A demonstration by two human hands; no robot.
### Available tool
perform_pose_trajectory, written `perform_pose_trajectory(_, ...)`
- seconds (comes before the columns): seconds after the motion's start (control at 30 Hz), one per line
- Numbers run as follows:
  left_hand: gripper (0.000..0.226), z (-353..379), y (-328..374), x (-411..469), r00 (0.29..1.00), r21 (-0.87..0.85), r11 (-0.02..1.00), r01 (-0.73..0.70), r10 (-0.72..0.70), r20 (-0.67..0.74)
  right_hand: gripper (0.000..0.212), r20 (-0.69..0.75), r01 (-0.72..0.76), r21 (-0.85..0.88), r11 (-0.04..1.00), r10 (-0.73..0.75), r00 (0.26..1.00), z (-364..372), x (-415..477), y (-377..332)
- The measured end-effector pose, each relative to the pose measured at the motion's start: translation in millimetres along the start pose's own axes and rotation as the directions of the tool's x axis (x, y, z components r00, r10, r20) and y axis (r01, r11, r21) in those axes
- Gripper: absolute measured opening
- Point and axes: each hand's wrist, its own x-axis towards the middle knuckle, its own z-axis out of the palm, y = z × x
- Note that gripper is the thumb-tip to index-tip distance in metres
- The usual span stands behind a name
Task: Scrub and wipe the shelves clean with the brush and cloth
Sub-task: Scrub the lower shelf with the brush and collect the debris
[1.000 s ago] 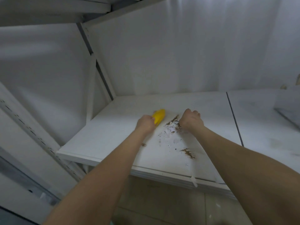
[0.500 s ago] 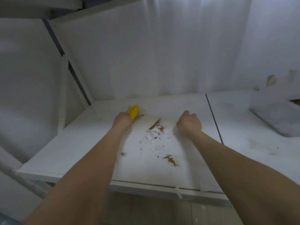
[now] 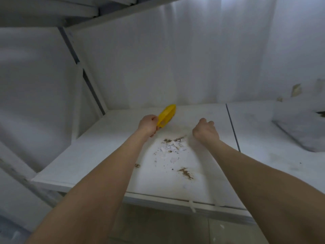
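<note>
Head view: left hand [image 3: 147, 125] grips the brush [image 3: 167, 115], right hand [image 3: 205, 132] curled, its hold unclear, and debris [image 3: 173, 147] litters the shelf [image 3: 98, 154], so most scrubbing and wiping seemingly remains.

You are facing white sheeting [image 3: 193, 59] that is hanging in soft folds behind the shelf [image 3: 88, 164]. Light is falling brightest at the upper right. A grey post [image 3: 91, 88] is slanting up at the left. Pale floor tiles [image 3: 154, 226] are showing below the shelf's front edge. Brown patches [image 3: 296, 89] are showing at the far right.
</note>
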Motion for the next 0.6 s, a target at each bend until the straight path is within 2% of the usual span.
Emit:
perform_pose_trajectory(0.07,0.031,6.0,-4.8,1.7,0.995,0.051,0.996,0.071,-0.068,-0.069,0.045,0.027,0.001,0.001,1.000,-0.001,1.000,1.8,-2.1,4.7)
perform_pose_trajectory(0.13,0.034,14.7,-8.2,-1.4,0.996,0.177,0.980,0.088,-0.084,-0.028,0.044,0.032,0.009,-0.005,1.000,-0.009,0.999,5.8,-4.2,8.9)
perform_pose_trajectory(0.2,0.034,23.8,-3.8,-8.8,0.995,0.270,0.963,0.022,-0.047,0.085,0.043,0.023,0.018,-0.013,1.000,-0.018,1.000,8.0,-4.0,11.9)
perform_pose_trajectory(0.3,0.028,22.8,8.6,-19.6,0.959,0.206,0.977,-0.051,-0.009,0.282,0.042,0.023,0.020,-0.001,1.000,-0.020,1.000,7.8,-5.5,9.6)
perform_pose_trajectory(0.37,0.026,15.4,14.6,-24.1,0.935,0.150,0.988,-0.046,-0.010,0.356,0.041,0.031,0.035,-0.002,0.999,-0.035,0.999,6.7,-9.2,4.8)
perform_pose_trajectory(0.43,0.029,7.8,16.9,-26.5,0.950,0.089,0.996,-0.012,-0.016,0.312,0.041,0.034,0.052,0.001,0.999,-0.052,0.998,2.4,-13.3,0.5)
perform_pose_trajectory(0.53,0.032,0.7,14.5,-26.5,0.990,0.017,0.999,0.034,-0.036,0.136,0.046,0.030,0.083,0.019,0.996,-0.084,0.996,-7.2,-14.3,-3.5)
perform_pose_trajectory(0.6,0.028,0.1,13.6,-28.6,0.994,-0.063,0.995,0.078,-0.073,0.080,0.048,0.032,0.095,0.012,0.995,-0.096,0.995,-10.1,-14.3,-2.9)
